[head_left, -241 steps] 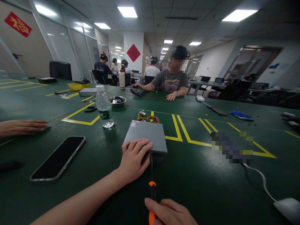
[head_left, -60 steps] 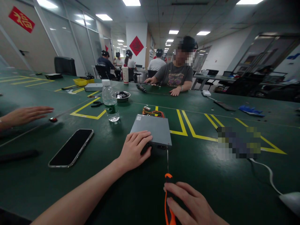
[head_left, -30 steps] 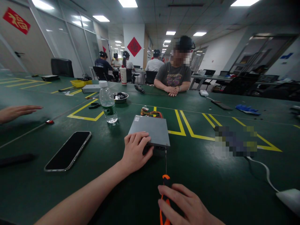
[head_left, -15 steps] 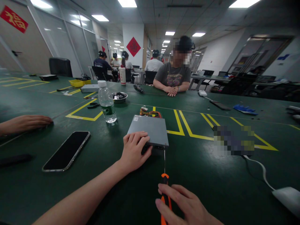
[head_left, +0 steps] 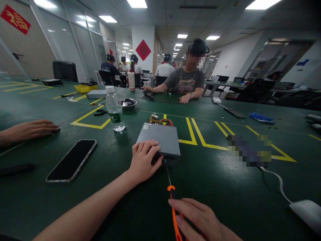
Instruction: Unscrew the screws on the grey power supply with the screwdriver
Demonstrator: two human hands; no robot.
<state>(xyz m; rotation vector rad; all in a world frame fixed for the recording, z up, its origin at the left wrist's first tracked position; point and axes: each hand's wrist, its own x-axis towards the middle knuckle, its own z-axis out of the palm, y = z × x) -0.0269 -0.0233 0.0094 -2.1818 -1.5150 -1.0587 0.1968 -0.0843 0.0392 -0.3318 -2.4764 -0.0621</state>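
Observation:
A grey metal box (head_left: 160, 136) with a white label lies on the green table, its coloured cables (head_left: 163, 121) bunched at the far side. My left hand (head_left: 145, 160) grips its near left corner, fingers on top and thumb at the front face. In my right hand (head_left: 195, 217) is a screwdriver (head_left: 171, 194) with an orange and black handle. Its thin shaft points away from me, and the tip is close to the box's near face, just right of my left thumb. Whether the tip touches the box I cannot tell.
Left of the box stand a water bottle (head_left: 115, 112) and a metal bowl (head_left: 127, 103); a phone (head_left: 72, 160) lies nearer. Another person's hand (head_left: 32, 129) rests at the left edge. Across the table sits a person (head_left: 187, 80). A white cable (head_left: 278, 180) runs at right.
The screwdriver tip has shifted left along the box's near face, and its shaft now slants. The person opposite has parted their hands, one reaching to a black object. My left hand stays in place.

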